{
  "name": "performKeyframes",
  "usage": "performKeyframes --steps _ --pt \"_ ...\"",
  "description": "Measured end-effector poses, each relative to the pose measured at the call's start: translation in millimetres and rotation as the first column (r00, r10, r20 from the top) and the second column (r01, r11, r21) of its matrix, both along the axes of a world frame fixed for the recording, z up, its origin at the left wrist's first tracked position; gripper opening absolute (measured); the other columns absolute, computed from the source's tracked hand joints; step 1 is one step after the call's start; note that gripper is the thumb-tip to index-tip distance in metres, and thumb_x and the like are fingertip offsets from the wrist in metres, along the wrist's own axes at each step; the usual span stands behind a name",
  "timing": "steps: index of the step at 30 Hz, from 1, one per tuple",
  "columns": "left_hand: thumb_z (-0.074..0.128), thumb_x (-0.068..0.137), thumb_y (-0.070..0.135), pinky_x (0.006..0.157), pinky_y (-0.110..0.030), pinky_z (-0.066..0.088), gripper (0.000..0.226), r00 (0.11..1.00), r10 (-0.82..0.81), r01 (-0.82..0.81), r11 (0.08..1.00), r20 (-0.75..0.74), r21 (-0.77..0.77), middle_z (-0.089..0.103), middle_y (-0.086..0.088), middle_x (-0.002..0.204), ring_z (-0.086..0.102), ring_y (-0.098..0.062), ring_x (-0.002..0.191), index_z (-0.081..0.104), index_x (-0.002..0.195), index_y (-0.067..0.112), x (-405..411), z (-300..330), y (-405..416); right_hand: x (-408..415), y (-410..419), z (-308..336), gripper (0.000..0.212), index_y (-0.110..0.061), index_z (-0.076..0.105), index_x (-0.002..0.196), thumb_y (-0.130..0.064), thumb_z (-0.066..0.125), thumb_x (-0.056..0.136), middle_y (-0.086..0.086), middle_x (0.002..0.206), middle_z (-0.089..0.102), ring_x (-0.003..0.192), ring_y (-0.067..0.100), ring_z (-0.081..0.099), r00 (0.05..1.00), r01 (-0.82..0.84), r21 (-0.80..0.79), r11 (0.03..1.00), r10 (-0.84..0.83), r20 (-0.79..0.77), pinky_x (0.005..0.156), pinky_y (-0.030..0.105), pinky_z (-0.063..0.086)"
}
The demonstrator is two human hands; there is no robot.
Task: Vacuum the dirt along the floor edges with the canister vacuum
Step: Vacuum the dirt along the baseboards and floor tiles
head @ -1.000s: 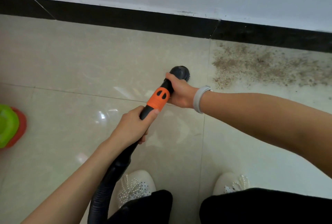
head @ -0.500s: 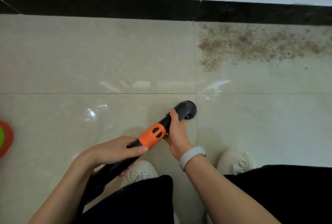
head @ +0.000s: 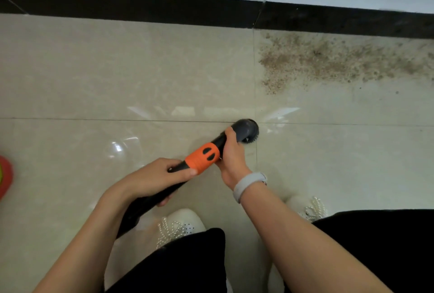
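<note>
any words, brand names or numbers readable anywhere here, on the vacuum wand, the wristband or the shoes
None can be read.
Vacuum wand: the orange collar shows only two dark oval marks, no lettering.
Grey wristband: plain, no text visible.
White shoes: beads and perforations only.
Black baseboard and floor tiles: no signs.

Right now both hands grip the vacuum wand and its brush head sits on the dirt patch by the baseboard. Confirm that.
Not quite. In the head view both the left hand and right hand grip the wand, but the brush head is short of the dirt patch by the baseboard.
</note>
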State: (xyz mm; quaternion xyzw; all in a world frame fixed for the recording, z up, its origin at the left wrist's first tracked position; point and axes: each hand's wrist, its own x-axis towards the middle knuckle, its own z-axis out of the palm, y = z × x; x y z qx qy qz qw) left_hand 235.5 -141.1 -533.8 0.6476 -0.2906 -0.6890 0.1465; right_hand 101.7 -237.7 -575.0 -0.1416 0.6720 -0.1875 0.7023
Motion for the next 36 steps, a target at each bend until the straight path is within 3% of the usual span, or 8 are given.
performKeyframes --steps 5,11,17,20,24,29,36 --pt "0.064 0.087 0.041 0.050 -0.026 0.040 0.030 0.984 -0.146 0.148 0.989 -0.103 0.014 0.051 -0.004 0.050 0.046 -0.018 0.039 0.054 0.078 0.015 -22.4 -9.2 -12.3 -43.3 9.4 -2.4 0.026 -0.007 0.049 0.107 -0.031 0.047 0.098 0.007 0.081 0.057 0.071 0.017 0.057 0.987 0.153 0.006 0.988 -0.153 -0.058 0.059 0.031 0.047" --pt "0.059 0.089 0.042 0.046 -0.023 0.040 0.032 0.989 -0.003 0.029 0.984 0.146 -0.174 0.053 -0.002 0.052 0.048 -0.016 0.039 0.051 0.074 0.015 -44.2 -17.8 -47.5 -32.3 -53.5 -4.1 0.022 -0.009 0.049 0.099 -0.030 0.047 0.097 0.005 0.078 0.054 0.068 0.016 0.055 0.990 0.110 -0.113 0.987 -0.119 -0.078 0.056 0.029 0.045" --pt "0.059 0.090 0.037 0.046 -0.027 0.040 0.030 0.975 0.155 -0.126 0.976 0.162 -0.175 0.052 -0.006 0.053 0.046 -0.019 0.040 0.052 0.073 0.014 -21.7 -16.4 -40.2 0.6 -59.8 -1.1 0.020 -0.015 0.048 0.086 -0.032 0.046 0.098 0.003 0.078 0.055 0.069 0.015 0.055 1.000 -0.028 -0.113 0.993 0.029 0.005 0.058 0.028 0.047" --pt "0.059 0.090 0.035 0.047 -0.027 0.040 0.029 0.972 0.170 -0.142 0.976 0.165 -0.167 0.051 -0.006 0.052 0.046 -0.020 0.040 0.053 0.074 0.012 -21.4 -14.9 -34.4 2.6 -54.4 -4.3 0.020 -0.016 0.048 0.086 -0.032 0.047 0.098 0.004 0.079 0.055 0.071 0.016 0.055 1.000 -0.018 -0.112 0.994 0.020 0.022 0.062 0.030 0.048" --pt "0.060 0.089 0.038 0.045 -0.023 0.039 0.031 0.990 0.033 -0.008 0.984 0.138 -0.179 0.051 -0.001 0.050 0.046 -0.015 0.038 0.051 0.074 0.013 -49.2 -17.5 -53.9 -39.7 -59.1 -7.9 0.024 -0.007 0.050 0.105 -0.030 0.048 0.097 0.005 0.079 0.055 0.070 0.016 0.055 0.991 0.133 -0.109 0.985 -0.136 -0.017 0.059 0.030 0.046" --pt "0.059 0.087 0.046 0.044 -0.019 0.039 0.033 0.985 -0.106 0.131 0.973 0.135 -0.190 0.053 0.001 0.053 0.048 -0.013 0.039 0.049 0.073 0.019 -84.1 -21.5 -78.2 -88.1 -70.3 -7.3 0.022 -0.010 0.051 0.090 -0.030 0.047 0.097 0.006 0.076 0.053 0.067 0.016 0.054 0.971 0.223 -0.128 0.966 -0.231 -0.053 0.057 0.029 0.045" --pt "0.061 0.085 0.045 0.047 -0.028 0.043 0.033 0.939 0.139 -0.055 0.964 0.316 -0.259 0.053 0.000 0.051 0.050 -0.016 0.040 0.051 0.068 0.018 -61.9 -21.3 -69.5 -39.4 -89.4 -8.8 0.019 -0.013 0.049 0.087 -0.030 0.048 0.097 0.006 0.082 0.056 0.073 0.017 0.056 0.997 0.067 -0.156 0.986 -0.063 0.034 0.065 0.031 0.048"
